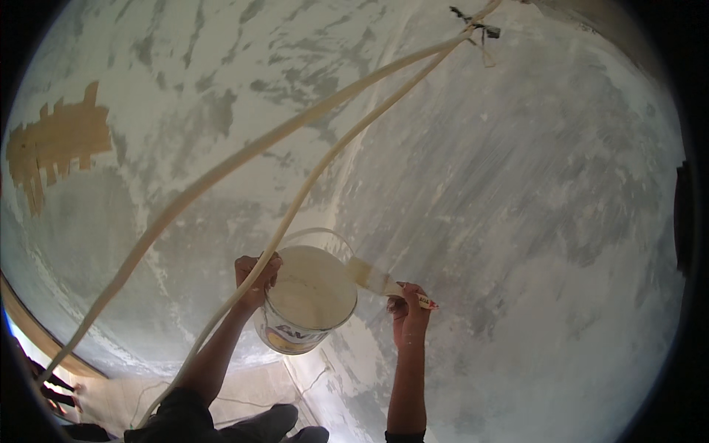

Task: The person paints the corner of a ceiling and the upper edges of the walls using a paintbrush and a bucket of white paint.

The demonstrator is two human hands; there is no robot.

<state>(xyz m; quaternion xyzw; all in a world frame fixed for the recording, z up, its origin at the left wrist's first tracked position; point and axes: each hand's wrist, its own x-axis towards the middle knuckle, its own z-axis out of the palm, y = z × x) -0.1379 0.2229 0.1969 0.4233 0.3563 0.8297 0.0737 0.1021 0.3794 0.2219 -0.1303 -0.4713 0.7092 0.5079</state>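
Observation:
My left hand [249,275] is closed on the left rim of a round white bucket [281,332] and holds it up, tilted so that its mouth faces me. Pale, cream-coloured liquid or coating shows inside. A thin wire handle arches behind the rim. Between the fingers of my right hand [410,308] is the light handle of a flat paintbrush [375,279]. Its wide, pale bristles point left, beside the bucket's right rim; whether they touch it I cannot tell. A beige cable [314,177] crosses in front of my left wrist.
Patchy grey-white plastered walls [509,199] meet at a corner line behind the bucket. A second, thicker cable [199,188] runs to a dark tie [484,31] at the top. An uneven brown patch [63,140] marks the left wall. Below lies a pale floor [255,384].

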